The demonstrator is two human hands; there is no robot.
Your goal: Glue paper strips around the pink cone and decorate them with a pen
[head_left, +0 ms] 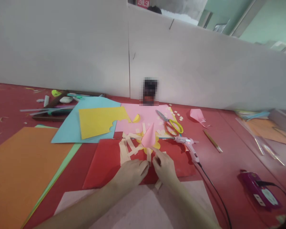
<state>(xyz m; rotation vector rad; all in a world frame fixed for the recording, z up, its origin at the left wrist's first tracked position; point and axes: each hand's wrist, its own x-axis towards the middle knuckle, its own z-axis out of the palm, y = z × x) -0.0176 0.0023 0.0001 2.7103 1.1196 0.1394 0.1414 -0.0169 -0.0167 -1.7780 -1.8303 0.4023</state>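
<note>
- The pink paper cone (pixel 149 136) stands tip-up at the far edge of the red sheet (pixel 102 165), over a yellow flower-shaped cut-out (pixel 158 145) and among cream paper strips (pixel 125 149).
- The right hand (pixel 164 167) reaches to the cone's lower rim. Its grip is nearly closed, with forefinger and thumb drawn together on that edge.
- The left hand (pixel 131 173) lies just beside the right, knuckles up and fingers curled down onto the red sheet next to a strip. I cannot tell whether its grip has hold of anything.
- A pale pink sheet (pixel 138 206) lies under both forearms on the red desk (pixel 228 165).
- Just right of the cone lies a glue gun (pixel 190 145), its black cord trailing towards the near edge.
- Beyond it, scissors (pixel 171 123) with yellow and red handles rest on a pink sheet (pixel 143 115).
- Left of these, a yellow sheet (pixel 97 122) with a notched edge lies on a blue sheet (pixel 66 130), and an orange sheet (pixel 19 171) lies nearer, at far left.
- A second pink cone (pixel 197 115) lies on its side well to the right, with a pencil (pixel 212 141) near it.
</note>
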